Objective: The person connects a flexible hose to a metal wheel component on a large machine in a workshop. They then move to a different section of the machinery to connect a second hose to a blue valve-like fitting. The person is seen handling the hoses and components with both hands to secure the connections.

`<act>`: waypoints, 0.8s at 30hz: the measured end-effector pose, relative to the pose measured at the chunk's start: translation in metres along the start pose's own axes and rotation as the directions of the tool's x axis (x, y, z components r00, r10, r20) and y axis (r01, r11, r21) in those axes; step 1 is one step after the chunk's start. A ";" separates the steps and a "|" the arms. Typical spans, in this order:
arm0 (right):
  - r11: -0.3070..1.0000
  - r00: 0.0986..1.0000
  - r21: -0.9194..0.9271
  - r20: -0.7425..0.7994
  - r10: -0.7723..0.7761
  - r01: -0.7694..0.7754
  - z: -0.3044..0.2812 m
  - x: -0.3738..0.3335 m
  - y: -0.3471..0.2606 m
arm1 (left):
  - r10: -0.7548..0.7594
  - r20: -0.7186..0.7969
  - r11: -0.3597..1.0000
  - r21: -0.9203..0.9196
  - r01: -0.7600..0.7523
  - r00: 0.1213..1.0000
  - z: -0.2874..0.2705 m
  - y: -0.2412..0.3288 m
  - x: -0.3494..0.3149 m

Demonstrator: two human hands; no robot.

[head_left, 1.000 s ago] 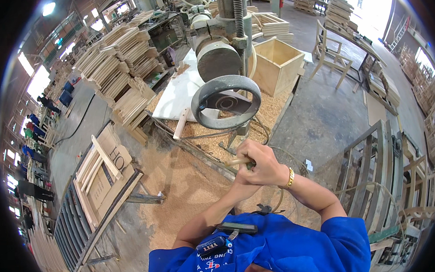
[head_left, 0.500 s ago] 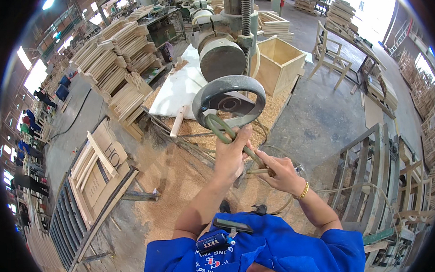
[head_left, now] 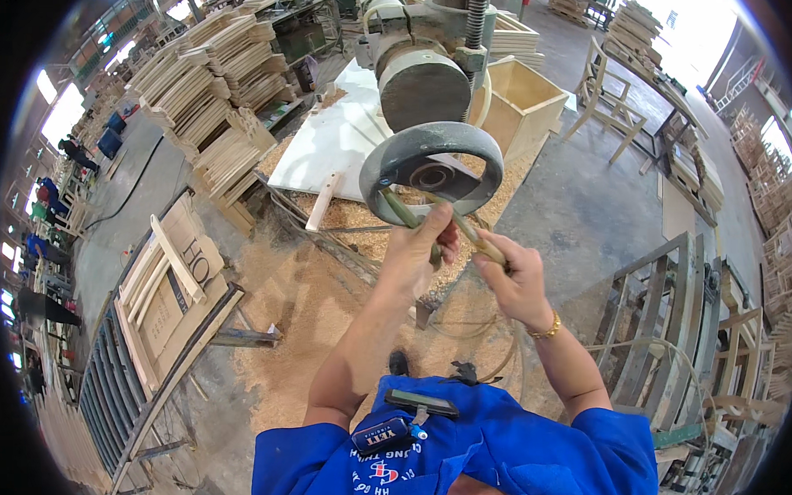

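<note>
A large grey handwheel on a machine stands right in front of both hands. My left hand is closed around a green hose, whose bent length rises against the inside of the wheel's near rim. My right hand, with a gold bracelet at the wrist, grips another length of the hose, yellowish here, close to the left hand. Part of the hose between them is hidden by fingers. Beyond the wheel is the machine's grey round housing, beside a vertical threaded screw.
A white panel with a wooden strip lies left of the wheel. A plywood box stands behind it. Sawdust covers the floor. Stacked wooden parts rise at left, near a slatted metal rack; metal frames stand at right.
The hose has gone from an upright loop before the wheel to lengths reaching inside its rim. My right hand has moved up and now wraps the hose; its forefinger was outstretched before.
</note>
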State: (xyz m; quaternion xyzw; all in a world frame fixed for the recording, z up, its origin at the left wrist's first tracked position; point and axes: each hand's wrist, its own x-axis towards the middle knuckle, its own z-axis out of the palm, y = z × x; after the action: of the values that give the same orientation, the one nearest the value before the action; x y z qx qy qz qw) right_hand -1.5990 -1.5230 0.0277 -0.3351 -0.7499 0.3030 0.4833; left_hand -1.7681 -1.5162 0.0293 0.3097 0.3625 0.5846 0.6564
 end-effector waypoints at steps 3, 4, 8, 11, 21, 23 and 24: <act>0.997 0.997 -0.041 -0.030 -0.067 0.066 0.017 0.004 0.008 | 0.187 -0.103 0.982 0.004 -0.188 0.977 0.007 0.001 0.003; 0.996 0.997 -0.049 -0.029 -0.070 0.068 0.021 0.003 0.012 | 0.253 -0.104 0.967 0.018 -0.253 0.962 0.006 0.003 0.003; 0.997 0.997 -0.026 -0.047 -0.068 0.067 0.036 0.012 0.005 | 0.319 0.019 0.940 0.122 -0.319 0.948 -0.016 0.010 0.004; 0.999 0.997 -0.031 -0.073 -0.015 0.013 0.039 0.013 0.008 | 0.356 0.067 0.933 -0.089 -0.350 0.932 -0.021 0.017 0.004; 0.993 0.996 -0.099 -0.054 0.065 -0.070 0.041 0.015 0.001 | 0.384 0.073 0.922 -0.086 -0.378 0.921 -0.020 0.077 0.028; 0.979 0.999 -0.199 -0.014 0.041 -0.043 0.038 0.011 -0.001 | 0.442 0.076 0.897 -0.039 -0.441 0.894 -0.020 0.077 0.029; 0.965 0.999 -0.260 0.014 0.039 -0.034 0.034 0.004 -0.001 | 0.454 0.038 0.891 -0.002 -0.454 0.890 -0.019 0.078 0.028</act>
State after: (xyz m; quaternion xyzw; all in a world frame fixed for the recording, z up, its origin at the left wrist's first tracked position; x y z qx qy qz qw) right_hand -1.6324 -1.5244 0.0187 -0.4064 -0.7813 0.2141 0.4226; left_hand -1.8250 -1.4787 0.0801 0.3989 0.2697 0.7146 0.5075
